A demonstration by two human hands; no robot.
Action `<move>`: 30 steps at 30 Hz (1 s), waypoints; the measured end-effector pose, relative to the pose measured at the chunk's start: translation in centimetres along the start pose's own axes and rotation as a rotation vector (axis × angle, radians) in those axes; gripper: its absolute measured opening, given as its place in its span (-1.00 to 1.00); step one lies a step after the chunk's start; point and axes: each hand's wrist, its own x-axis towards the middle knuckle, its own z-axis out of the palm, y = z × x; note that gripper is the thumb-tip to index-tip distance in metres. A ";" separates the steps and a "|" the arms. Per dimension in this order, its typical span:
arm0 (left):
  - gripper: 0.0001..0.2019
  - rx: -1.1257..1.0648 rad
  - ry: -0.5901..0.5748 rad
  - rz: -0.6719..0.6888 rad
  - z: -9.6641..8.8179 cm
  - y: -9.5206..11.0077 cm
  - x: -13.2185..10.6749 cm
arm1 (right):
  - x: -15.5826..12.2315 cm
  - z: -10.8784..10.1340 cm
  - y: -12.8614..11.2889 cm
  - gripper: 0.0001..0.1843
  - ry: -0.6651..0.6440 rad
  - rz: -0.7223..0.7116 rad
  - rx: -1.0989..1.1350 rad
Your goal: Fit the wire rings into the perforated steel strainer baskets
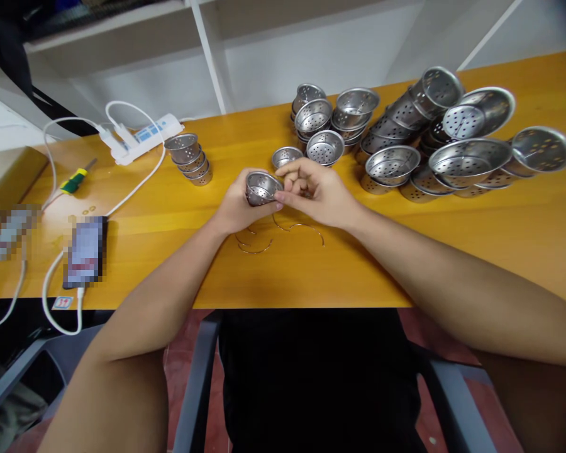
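Note:
My left hand (236, 204) is wrapped round a small perforated metal cup (263, 189), its open top tilted towards me. My right hand (314, 192) is closed at the cup's right side, thumb and index finger at the rim; whether something small sits between these fingers I cannot tell. Thin curved copper-coloured wires (257, 252) lie on the table just below both hands. Right behind my right hand stand another small perforated cup (287, 157) and a slightly larger one (325, 147).
Stacks of perforated metal cups (408, 116) fill the table's back right. A short cup stack (188, 157) stands at left, near a white power strip (146, 138) with cables. A phone (85, 251) and a yellow-green screwdriver (75, 181) lie further left. Shelving rises behind.

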 end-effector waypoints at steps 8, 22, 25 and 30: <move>-0.11 0.012 0.037 0.007 -0.4 -0.8 0.3 | -0.4 0.0 1.1 -0.75 -0.018 -0.177 -0.306; -0.07 0.001 -0.062 0.065 -0.3 0.0 0.2 | -0.6 -0.2 0.2 -0.64 -0.199 -0.185 -0.419; -0.01 -0.014 -0.056 0.064 -0.2 -0.5 0.3 | -0.7 -0.1 -0.4 -0.64 -0.109 -0.176 -0.402; 0.12 -0.071 -0.061 0.030 0.0 -1.7 0.1 | -0.9 0.0 -1.3 -0.90 -0.016 -0.111 -0.305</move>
